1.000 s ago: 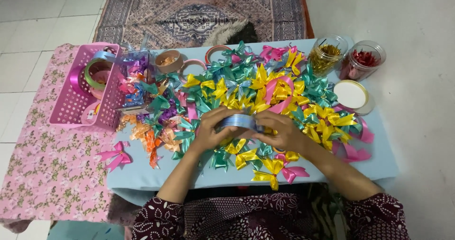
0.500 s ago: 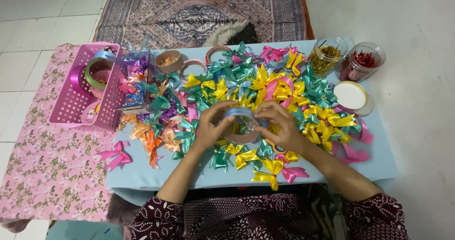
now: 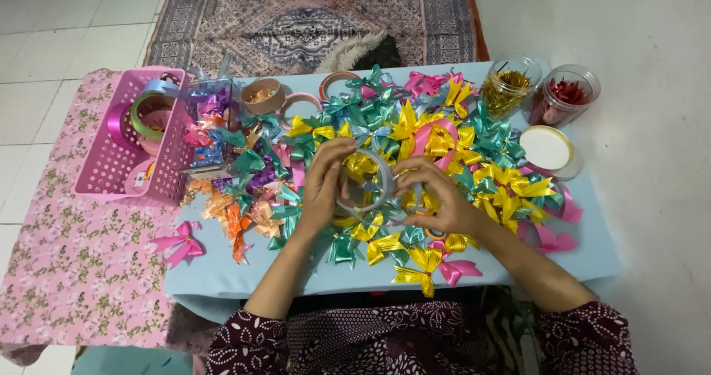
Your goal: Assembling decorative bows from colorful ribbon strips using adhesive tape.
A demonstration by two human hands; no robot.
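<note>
From my remote seat, I see both hands closed on a roll of clear tape [image 3: 368, 184], now turned so its open ring faces the camera; a second ago the roll lay edge-on between the palms, showing only its silvery-blue band. The left hand [image 3: 324, 187] grips the roll's left rim with fingers curled over the top, while the right hand [image 3: 432, 195] pinches the right rim, fingertips touching the ring. The roll is held just above the middle of a heap of shiny ribbon bows [image 3: 415, 134] in yellow, teal, pink and purple, which has not shifted. The bows cover a low table with a pale blue cloth [image 3: 222, 267]. At its left end stands a pink plastic basket [image 3: 122, 164] holding ribbon spools, on a pink floral cloth [image 3: 70, 271]. At the right end stand two clear jars [image 3: 537, 93] and a white lid [image 3: 546, 149]. Beyond the table lies a patterned rug [image 3: 311, 15] on pale floor tiles [image 3: 67, 19].
</note>
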